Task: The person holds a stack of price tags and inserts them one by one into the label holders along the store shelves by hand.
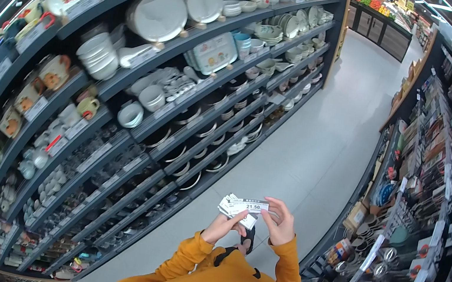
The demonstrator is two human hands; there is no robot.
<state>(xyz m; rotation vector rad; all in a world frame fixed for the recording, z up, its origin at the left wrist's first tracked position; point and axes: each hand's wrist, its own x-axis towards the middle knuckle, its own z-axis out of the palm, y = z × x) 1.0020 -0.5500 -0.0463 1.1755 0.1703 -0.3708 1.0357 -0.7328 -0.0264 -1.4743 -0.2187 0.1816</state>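
Note:
My left hand [221, 227] is closed on a small fanned stack of white price labels [234, 207], with the thumb lying across their lower edge. At the right end of the stack, my right hand [280, 224] pinches one price label [254, 206] marked 21.50 between thumb and fingers. That label overlaps the others, and the print on the rest is too small to read. Both hands are in front of my body, above the aisle floor.
Tall dark shelves [196, 34] on the left hold plates [158, 15], bowls [98, 55] and cups. Kitchen utensils [389, 255] hang along the rack on the right. Between them runs a pale floor [340, 118], leading to a produce stand [380, 23] at the far end.

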